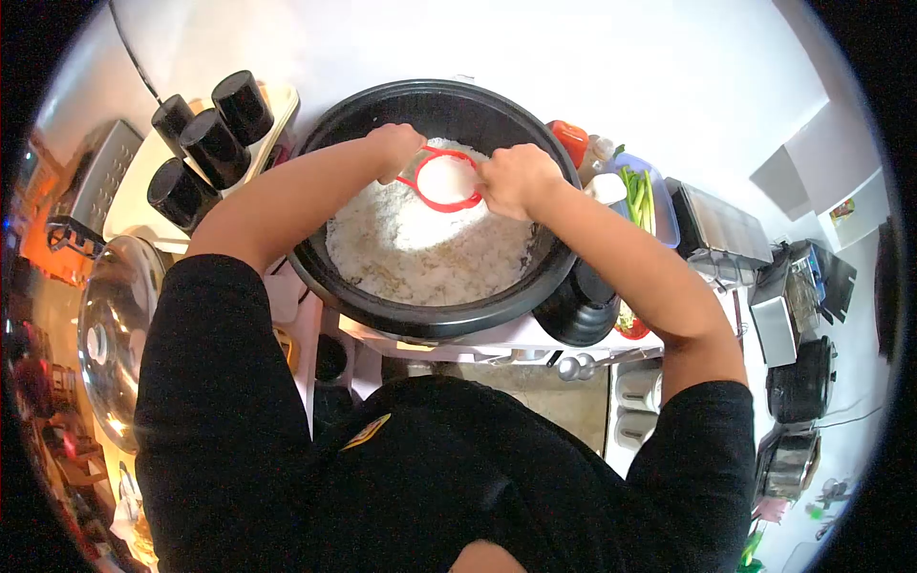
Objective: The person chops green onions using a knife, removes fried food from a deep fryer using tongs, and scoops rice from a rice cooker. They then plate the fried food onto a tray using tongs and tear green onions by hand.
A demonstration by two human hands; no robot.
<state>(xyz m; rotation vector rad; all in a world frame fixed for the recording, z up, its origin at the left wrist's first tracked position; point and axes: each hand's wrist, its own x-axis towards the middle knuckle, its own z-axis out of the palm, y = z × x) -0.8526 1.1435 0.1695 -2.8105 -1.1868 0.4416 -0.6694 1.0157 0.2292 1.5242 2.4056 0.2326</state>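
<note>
A large black pot [349,298] holds cooked white rice [430,263], brightly lit near the middle. Above the rice is a round utensil with a red rim [441,206] and a whitish inside; whether that inside is mesh or some white contents I cannot make out. My left hand [397,151] is closed at its left side, where thin red bars run from the rim toward my fingers. At the right edge of the same rim, my right hand [521,181] has its fingers closed on it. Both forearms reach across the pot's rim.
On the left, several black cylinders [215,148] stand on a cream tray [143,215], with a shiny round lid [119,339] below. To the right are a red-orange container [569,141], green stalks [638,196] in a bluish tub, black bowls [580,310] and ladles [570,369].
</note>
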